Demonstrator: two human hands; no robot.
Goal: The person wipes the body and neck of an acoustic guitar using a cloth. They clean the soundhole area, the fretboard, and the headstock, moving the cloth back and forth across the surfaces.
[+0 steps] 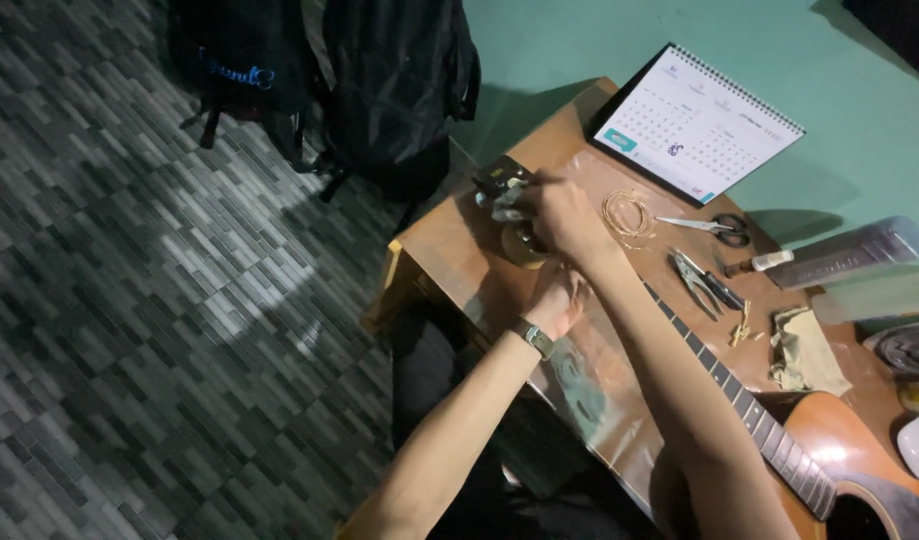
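Gripping guitar headstock (501, 183) at bench (449, 250) far end: right hand (554, 215) clenched on it, left hand (556, 298) curled under neck, grasp unclear. Wire coil (627, 213), scissors (714, 227), pliers (701, 282) just beside.

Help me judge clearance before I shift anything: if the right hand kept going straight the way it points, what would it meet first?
The right hand points up-left onto the guitar headstock it already touches. Past the wooden table's edge stand black backpacks, though depth is unclear.
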